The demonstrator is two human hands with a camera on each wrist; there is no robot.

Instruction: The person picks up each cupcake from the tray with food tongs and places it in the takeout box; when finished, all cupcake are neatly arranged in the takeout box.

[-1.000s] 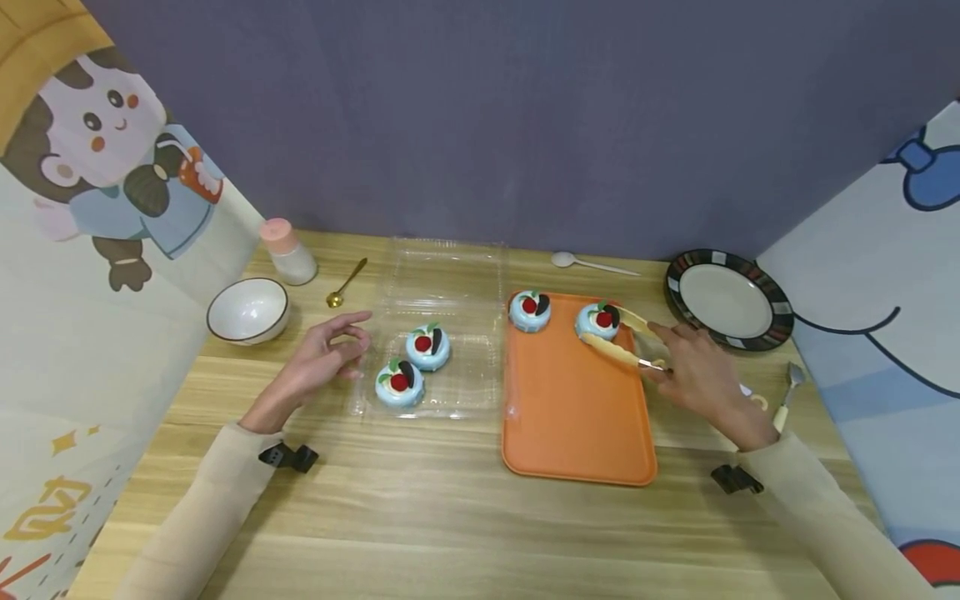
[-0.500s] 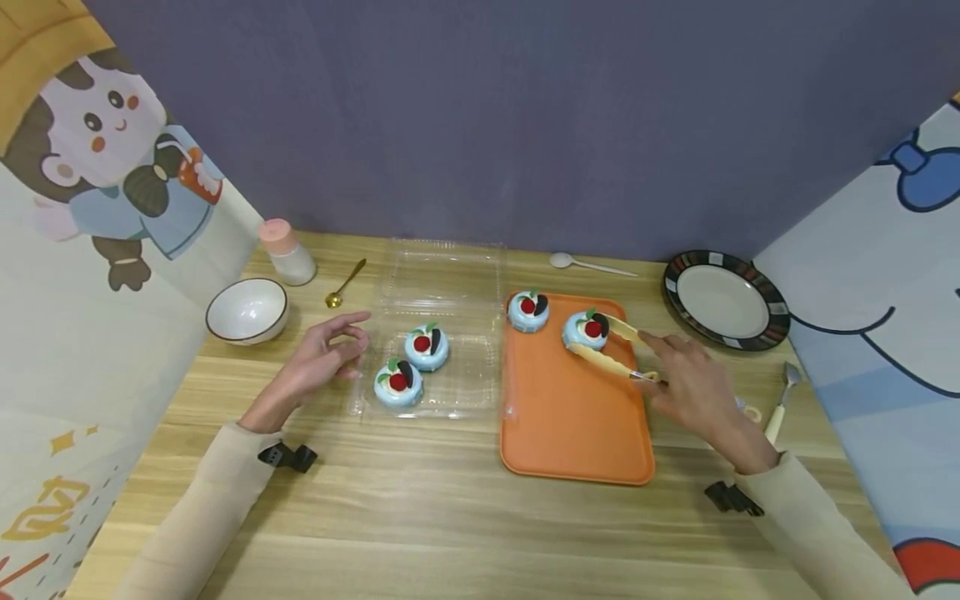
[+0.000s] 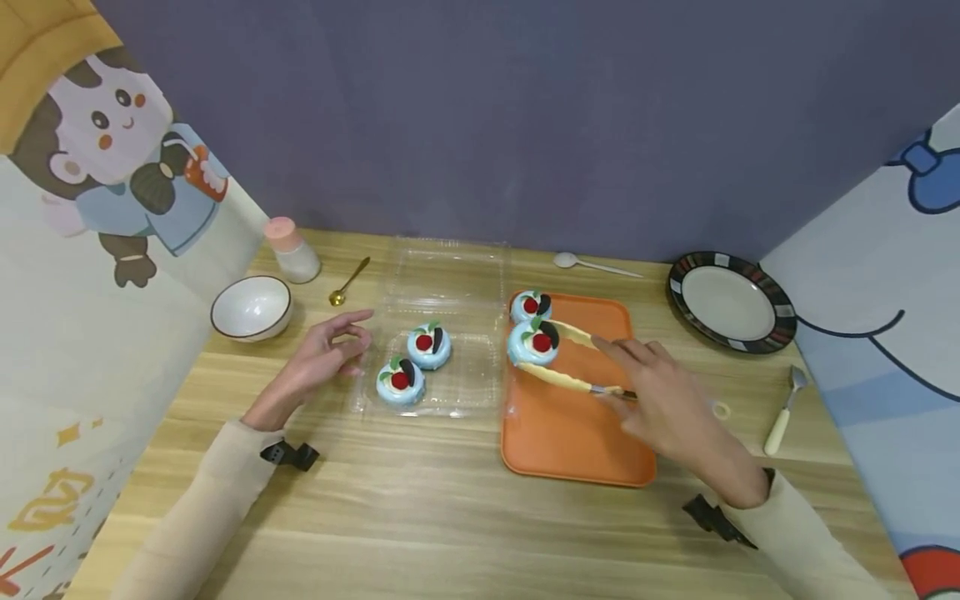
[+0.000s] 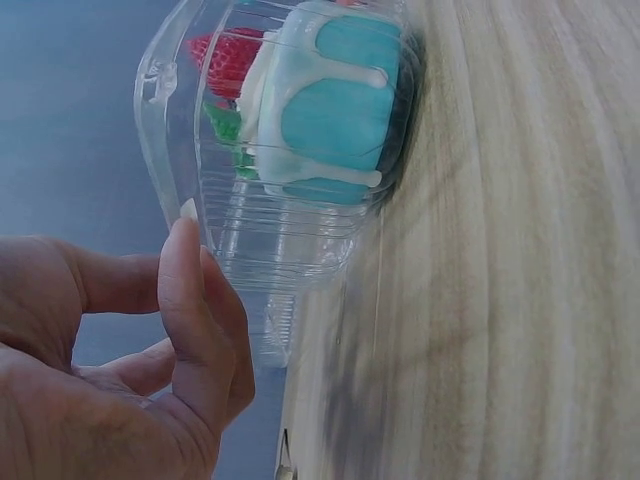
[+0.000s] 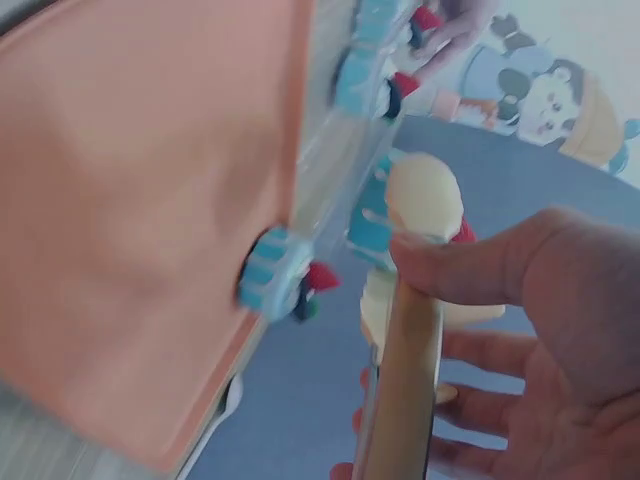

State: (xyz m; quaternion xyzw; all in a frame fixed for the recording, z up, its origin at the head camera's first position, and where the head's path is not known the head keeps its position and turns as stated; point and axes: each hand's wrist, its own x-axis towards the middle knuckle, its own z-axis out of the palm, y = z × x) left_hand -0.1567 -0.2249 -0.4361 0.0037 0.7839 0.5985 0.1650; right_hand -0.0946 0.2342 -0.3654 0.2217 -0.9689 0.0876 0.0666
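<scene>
My right hand (image 3: 671, 404) grips a pair of tongs (image 3: 557, 377) with cream-coloured tips. Between the tips sits a small blue cake (image 3: 533, 343) topped with a red berry, a green leaf and a dark cookie; it is raised over the left edge of the orange tray (image 3: 577, 446). A similar cake (image 3: 529, 306) stands at the tray's back left corner. Two more, a rear cake (image 3: 429, 347) and a front cake (image 3: 400, 384), are in the left half of the open clear plastic box (image 3: 468, 379). My left hand (image 3: 324, 354), fingers loosely bent, is beside the box's left rim; contact is unclear.
Left of the box are a white bowl (image 3: 251, 308), a pink-capped bottle (image 3: 292, 252) and a gold spoon (image 3: 348, 282). A white spoon (image 3: 596, 265) lies behind the tray. To the right are a dark-rimmed plate (image 3: 727, 300) and a cream-handled utensil (image 3: 783, 417).
My right hand has moved left with the tongs, carrying the cake from the tray's back right to above its left edge. The left hand has stayed put.
</scene>
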